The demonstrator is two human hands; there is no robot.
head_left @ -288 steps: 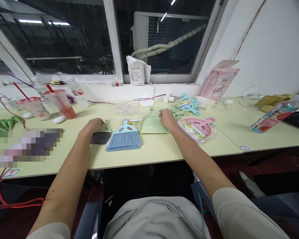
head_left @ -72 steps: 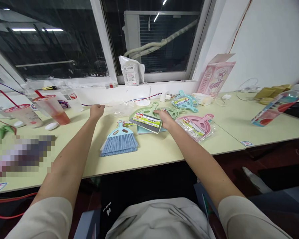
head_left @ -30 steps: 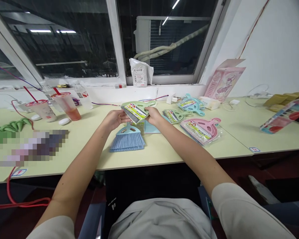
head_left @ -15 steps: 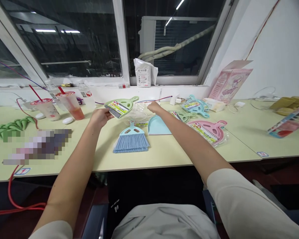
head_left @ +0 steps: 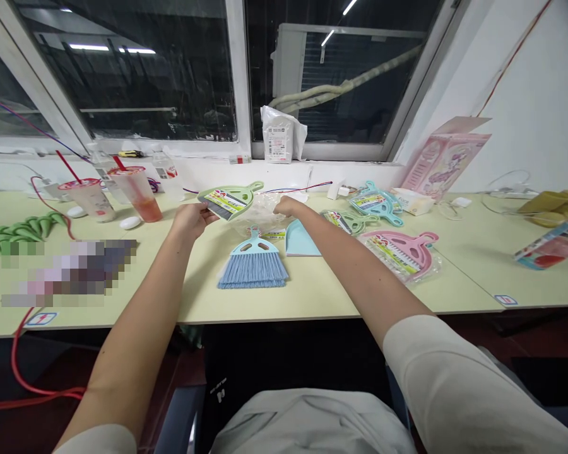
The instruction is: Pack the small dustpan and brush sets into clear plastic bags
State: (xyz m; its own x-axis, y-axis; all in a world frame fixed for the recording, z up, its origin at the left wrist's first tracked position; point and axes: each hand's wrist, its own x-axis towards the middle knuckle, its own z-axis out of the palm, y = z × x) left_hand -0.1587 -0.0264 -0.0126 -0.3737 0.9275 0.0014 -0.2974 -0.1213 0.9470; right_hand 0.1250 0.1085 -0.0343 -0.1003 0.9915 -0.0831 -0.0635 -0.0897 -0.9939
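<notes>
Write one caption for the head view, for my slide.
The left hand holds a labelled green dustpan while the right hand touches clear plastic film on a pale table.

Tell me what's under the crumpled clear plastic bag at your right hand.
A strip of printed yellow-and-green paper label sticks out from under the front edge of the crumpled clear plastic bag, which the right hand touches. The rest of the label is covered, so its full extent cannot be seen.

Pale green dustpan (head_left: 233, 199) with labelled brush (head_left: 219, 206) on it, resting in the left hand (head_left: 190, 221), clear plastic bag (head_left: 263, 211) touching the right hand (head_left: 288, 205)
</notes>
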